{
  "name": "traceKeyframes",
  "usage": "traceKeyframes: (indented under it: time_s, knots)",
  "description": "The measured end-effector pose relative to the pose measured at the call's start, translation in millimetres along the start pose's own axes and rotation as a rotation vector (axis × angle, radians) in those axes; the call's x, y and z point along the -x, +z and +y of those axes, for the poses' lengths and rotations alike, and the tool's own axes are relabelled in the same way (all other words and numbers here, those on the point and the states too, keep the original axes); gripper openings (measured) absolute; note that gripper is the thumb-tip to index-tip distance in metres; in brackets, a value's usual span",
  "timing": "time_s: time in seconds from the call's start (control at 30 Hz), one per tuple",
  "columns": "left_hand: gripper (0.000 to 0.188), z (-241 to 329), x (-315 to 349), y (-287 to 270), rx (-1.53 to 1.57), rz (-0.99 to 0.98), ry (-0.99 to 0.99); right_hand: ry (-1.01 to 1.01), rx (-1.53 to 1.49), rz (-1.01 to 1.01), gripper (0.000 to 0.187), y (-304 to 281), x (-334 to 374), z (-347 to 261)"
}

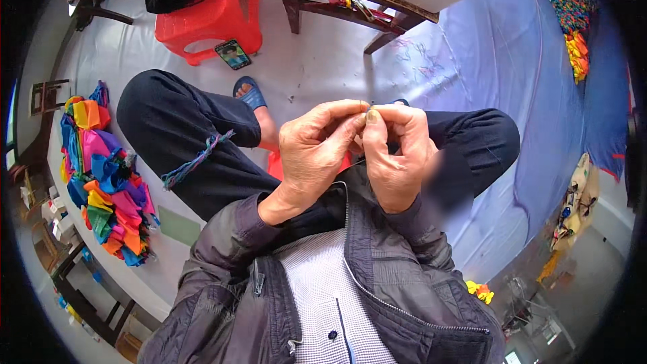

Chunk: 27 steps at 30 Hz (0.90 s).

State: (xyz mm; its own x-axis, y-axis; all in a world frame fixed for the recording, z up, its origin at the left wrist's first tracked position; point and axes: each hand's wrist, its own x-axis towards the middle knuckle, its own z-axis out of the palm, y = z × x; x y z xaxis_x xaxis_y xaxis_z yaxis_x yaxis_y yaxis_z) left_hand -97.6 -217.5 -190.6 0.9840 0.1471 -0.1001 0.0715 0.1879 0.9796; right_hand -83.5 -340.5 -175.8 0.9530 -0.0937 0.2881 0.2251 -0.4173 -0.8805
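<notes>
The person is sitting with legs crossed, and both hands are meeting in front of the chest over the lap. The left hand (311, 155) is curling its thumb and forefinger together at the fingertips, and the right hand (396, 155) is pinching in the same way, thumbnail up, so the two pinches are touching tip to tip. Between them something very small and thin is being gripped, with a slim dark thread or needle (370, 89) seeming to stand up from the pinch; I cannot tell which it is. Both sets of fingers are clenched on that fine thing, not released.

As a judgement, this looks like a threading or knotting step in fine handwork, and the next move would call for steady, tiny finger motion and a firm hold on the thin end.

A braided multicoloured cord (195, 159) is lying across the left thigh, apart from the hands. A heap of bright cloth pieces (102, 175) is sitting on the floor well to the left, and a red plastic stool (214, 20) with a phone (233, 54) leaning at its foot is standing beyond the knees. The object in the pinch is mostly hidden by the fingertips
</notes>
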Motion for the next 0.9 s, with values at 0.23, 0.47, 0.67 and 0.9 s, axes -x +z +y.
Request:
traceKeyframes:
  time_s: [0.23,0.47,0.67,0.9]
  knots:
    - [0.018,-4.4,-2.7,-2.3,0.007,0.044,-0.020,-0.128,0.105,0.023,0.016,9.1,-0.2,1.6]
    - [0.020,-6.2,-3.2,-5.9,0.078,-0.015,-0.097,-0.208,0.203,0.022,0.019,11.2,-1.0,6.3]
    - [0.020,-14.7,-2.5,-7.1,0.075,-0.004,-0.099,-0.248,0.228,0.028,0.021,13.4,-0.8,7.9]
    - [0.020,-16.0,-2.3,-7.4,0.104,-0.002,-0.128,-0.266,0.256,0.020,0.021,14.6,-0.4,9.4]
